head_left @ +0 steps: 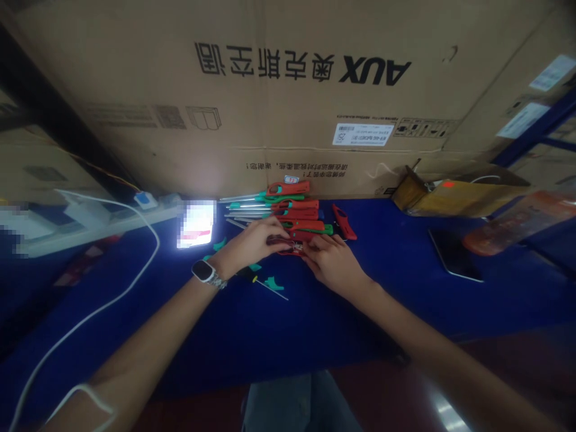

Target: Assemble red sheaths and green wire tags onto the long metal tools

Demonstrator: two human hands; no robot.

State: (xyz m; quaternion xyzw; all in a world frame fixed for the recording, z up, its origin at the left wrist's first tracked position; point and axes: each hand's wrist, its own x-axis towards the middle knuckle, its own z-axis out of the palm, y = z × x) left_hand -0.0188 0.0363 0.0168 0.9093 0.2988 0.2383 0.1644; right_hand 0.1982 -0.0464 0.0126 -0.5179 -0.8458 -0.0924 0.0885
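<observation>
Between the fingertips of both hands is a red lighter casing [293, 247], with small inner parts showing in its hollow. My left hand [263, 240], with a watch [203, 272] on the wrist, is closed on the casing's left end. The fingers of my right hand [330, 255] pinch its right side. Just beyond lie several long-nosed lighters [294, 210] in red and green with metal tubes. A separate red casing piece [344, 222] is right of them. Nearer me are small green triggers [273, 283] and a screwdriver [270, 289], its handle partly hidden by my left wrist.
A lit screen [197, 225] stands left of the lighters, by a white power strip [103, 222] and cable [157, 240]. To the right are a dark phone [454, 255], a plastic bottle [517, 225] and an open box [463, 195]. Large cardboard [288, 120] walls the back.
</observation>
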